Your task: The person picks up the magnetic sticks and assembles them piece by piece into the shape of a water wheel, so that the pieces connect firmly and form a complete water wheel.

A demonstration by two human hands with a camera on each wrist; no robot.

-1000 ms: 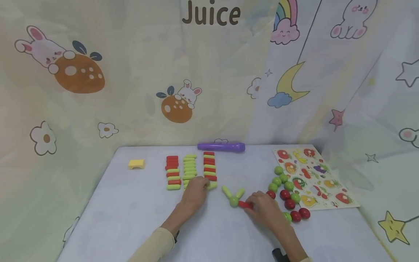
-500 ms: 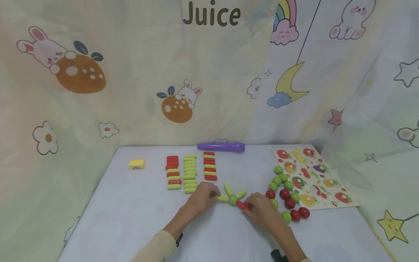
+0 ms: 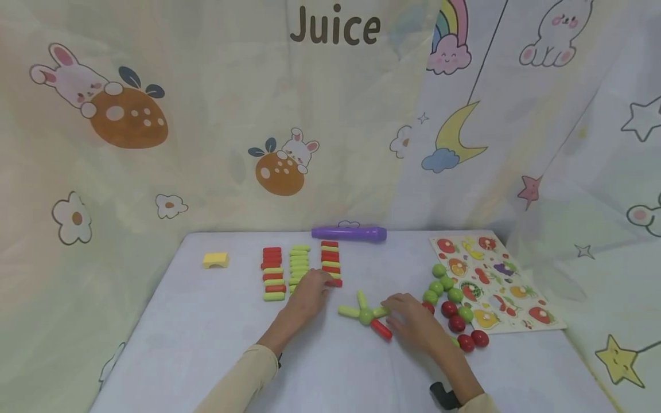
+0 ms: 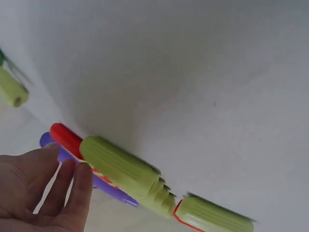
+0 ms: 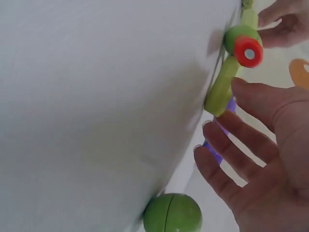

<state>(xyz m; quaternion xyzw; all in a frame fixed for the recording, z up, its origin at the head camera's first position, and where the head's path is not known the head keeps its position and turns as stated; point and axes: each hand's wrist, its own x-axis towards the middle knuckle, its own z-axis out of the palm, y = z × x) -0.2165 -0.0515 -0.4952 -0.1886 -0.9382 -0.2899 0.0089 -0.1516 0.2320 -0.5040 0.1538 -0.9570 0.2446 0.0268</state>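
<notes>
Left hand [image 3: 310,292] back at the far stick rows [image 3: 299,269], fingers loose; right hand [image 3: 408,321] released, touching the star figure [image 3: 365,314], which now carries four sticks.

Both hands [image 3: 310,293] [image 3: 413,321] low, fingers relaxed

The word "Juice" [image 3: 334,26] is printed in brown on the curtain [image 3: 206,143], above the purple tube [image 3: 349,233].
</notes>
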